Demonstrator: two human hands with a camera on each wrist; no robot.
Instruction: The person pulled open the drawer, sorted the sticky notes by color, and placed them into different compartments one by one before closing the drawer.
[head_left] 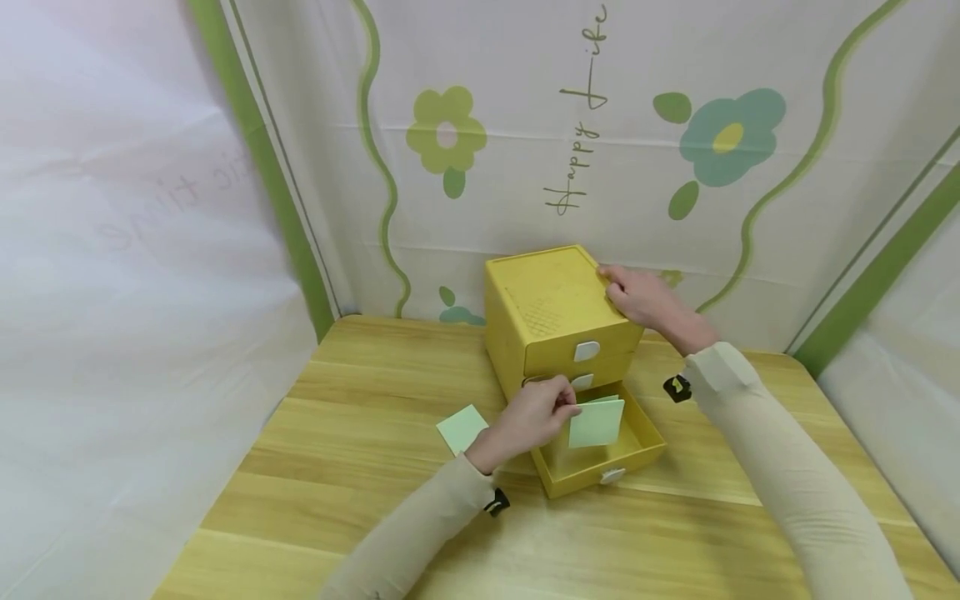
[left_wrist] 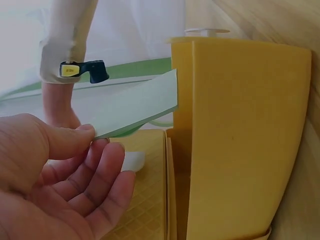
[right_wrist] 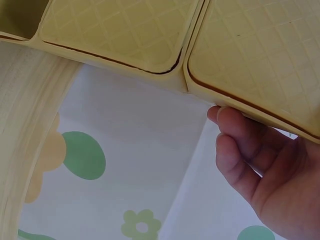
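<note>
My left hand (head_left: 534, 412) pinches a pale green sticky-note pad (head_left: 597, 423) between thumb and fingers, above the pulled-out bottom drawer (head_left: 647, 433). In the left wrist view the pad (left_wrist: 142, 102) appears thin and flat, held by one end. The yellow drawer box (head_left: 558, 292) stands at the back of the table. My right hand (head_left: 647, 296) holds its upper right edge. The right wrist view shows curled fingers of this hand (right_wrist: 265, 165) against the box's rim; its thumb is not clear there. Another pale green square note (head_left: 462, 428) lies left of the box.
The two upper drawers, with white tab handles (head_left: 587, 351), are pushed in. Behind the wooden table (head_left: 375, 467) hangs a white curtain (head_left: 525, 100) with printed flowers. Both sleeves carry small black wrist devices (head_left: 677, 388).
</note>
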